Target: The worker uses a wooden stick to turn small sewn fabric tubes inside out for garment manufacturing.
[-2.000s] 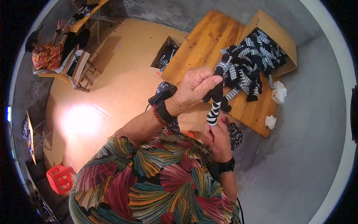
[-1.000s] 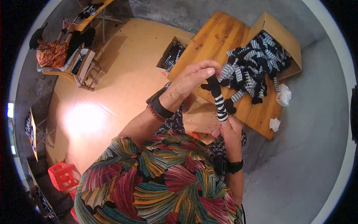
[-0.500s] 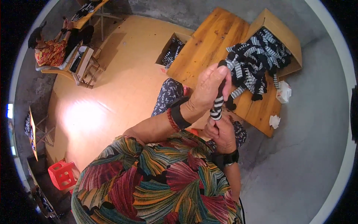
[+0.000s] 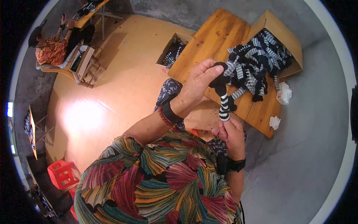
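Observation:
My left hand (image 4: 198, 83) is closed on the black upper end of a knitted piece (image 4: 223, 103), thumb pressed on top. From there a narrow tube with black and white stripes runs down to my right hand (image 4: 232, 136). The fingers of that hand are at the tube's lower end, partly curled, with the thumb standing off to the left. The fingertips' exact grip is partly hidden. Just beyond my hands, a pile of similar black and grey-striped knitted pieces (image 4: 250, 71) spills from a tipped cardboard box (image 4: 294, 48) onto the wooden table (image 4: 201, 41).
A small open carton (image 4: 161, 59) with striped pieces stands beside the table's left edge. White tissue packaging (image 4: 284, 93) and a crumpled tissue (image 4: 275, 122) lie at right. A red plastic stool (image 4: 62, 174) is at lower left. Another person (image 4: 52, 52) sits at a far table.
My left hand has turned and opened up its wrap, showing more of the black end. My right hand has moved slightly down and right, its thumb coming away. The striped part is more exposed.

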`<state>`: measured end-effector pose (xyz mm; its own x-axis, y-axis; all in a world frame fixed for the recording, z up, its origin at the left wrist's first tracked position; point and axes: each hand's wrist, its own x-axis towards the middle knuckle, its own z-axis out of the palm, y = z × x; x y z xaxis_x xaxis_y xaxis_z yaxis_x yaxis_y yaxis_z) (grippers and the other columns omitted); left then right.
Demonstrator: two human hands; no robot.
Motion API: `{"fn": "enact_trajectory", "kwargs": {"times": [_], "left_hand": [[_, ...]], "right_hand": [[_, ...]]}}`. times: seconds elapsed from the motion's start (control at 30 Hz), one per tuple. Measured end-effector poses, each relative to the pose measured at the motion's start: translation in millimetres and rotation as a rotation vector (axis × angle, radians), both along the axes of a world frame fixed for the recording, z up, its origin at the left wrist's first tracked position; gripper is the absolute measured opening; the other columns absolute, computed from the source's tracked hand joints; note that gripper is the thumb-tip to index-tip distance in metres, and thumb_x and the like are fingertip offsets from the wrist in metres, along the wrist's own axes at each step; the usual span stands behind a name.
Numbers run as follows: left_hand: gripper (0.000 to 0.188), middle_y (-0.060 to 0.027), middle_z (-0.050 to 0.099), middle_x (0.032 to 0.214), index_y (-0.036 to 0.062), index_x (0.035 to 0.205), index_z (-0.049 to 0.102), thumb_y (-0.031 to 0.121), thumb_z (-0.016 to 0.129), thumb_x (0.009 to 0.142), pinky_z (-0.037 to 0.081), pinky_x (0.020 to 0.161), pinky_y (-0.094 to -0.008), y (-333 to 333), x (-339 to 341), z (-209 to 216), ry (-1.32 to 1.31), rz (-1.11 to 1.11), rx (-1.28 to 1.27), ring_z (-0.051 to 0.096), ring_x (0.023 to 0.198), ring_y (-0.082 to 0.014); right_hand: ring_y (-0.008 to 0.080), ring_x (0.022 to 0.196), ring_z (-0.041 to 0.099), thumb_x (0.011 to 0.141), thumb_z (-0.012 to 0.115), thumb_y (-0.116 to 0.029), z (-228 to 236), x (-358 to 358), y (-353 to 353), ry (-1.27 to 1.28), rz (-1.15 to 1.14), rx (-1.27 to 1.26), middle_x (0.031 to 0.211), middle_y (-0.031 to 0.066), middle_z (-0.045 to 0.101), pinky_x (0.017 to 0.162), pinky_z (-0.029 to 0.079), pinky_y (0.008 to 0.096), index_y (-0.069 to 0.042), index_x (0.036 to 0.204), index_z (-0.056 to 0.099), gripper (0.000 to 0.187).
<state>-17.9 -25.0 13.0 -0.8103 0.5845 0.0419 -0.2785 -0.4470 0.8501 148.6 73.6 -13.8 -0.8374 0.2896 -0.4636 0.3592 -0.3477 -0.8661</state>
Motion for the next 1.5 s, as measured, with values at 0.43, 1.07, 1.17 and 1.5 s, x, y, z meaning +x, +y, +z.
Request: {"fn": "enact_trajectory", "kwargs": {"times": [0.43,1.07,1.17,1.5], "left_hand": [[0.028,0.0041,0.05,0.066,0.0009,0.079,0.058,0.027,0.05,0.087,0.037,0.051,-0.0195,8,27,-7,0.269,-0.049,-0.068,0.044,0.06,-0.0043],[0.023,0.0057,0.046,0.065,0.0075,0.073,0.05,0.024,0.047,0.089,0.034,0.05,-0.0179,20,5,-7,0.115,0.064,-0.05,0.042,0.058,-0.0025],[0.024,0.0038,0.049,0.062,0.0035,0.071,0.054,0.02,0.049,0.088,0.036,0.049,-0.0184,37,15,-17,0.015,0.154,0.05,0.043,0.057,-0.0028],[0.021,0.0001,0.053,0.074,0.0032,0.086,0.056,0.024,0.053,0.085,0.04,0.063,-0.0229,21,-17,-24,0.012,-0.061,0.004,0.048,0.069,-0.0084]], "right_hand": [[0.0065,0.04,0.029,0.089,0.045,-0.027,4,-4,-21,0.15,-0.03,-0.445,0.048,-0.0029,0.034,0.039,0.021,0.0211,-0.007,0.07,0.045,0.027],[0.0065,0.037,0.027,0.089,0.046,-0.026,-11,-3,-18,0.15,-0.107,-0.056,0.046,-0.0025,0.033,0.038,0.022,0.0214,-0.007,0.074,0.047,0.024],[0.0069,0.037,0.026,0.09,0.044,-0.027,-15,-10,-29,0.15,-0.173,-0.149,0.046,-0.0022,0.033,0.038,0.022,0.0214,-0.008,0.076,0.046,0.023],[0.0086,0.035,0.026,0.091,0.04,-0.032,-6,-14,-18,0.19,-0.034,-0.517,0.045,-0.0024,0.031,0.037,0.023,0.0235,-0.008,0.075,0.045,0.029]]}}
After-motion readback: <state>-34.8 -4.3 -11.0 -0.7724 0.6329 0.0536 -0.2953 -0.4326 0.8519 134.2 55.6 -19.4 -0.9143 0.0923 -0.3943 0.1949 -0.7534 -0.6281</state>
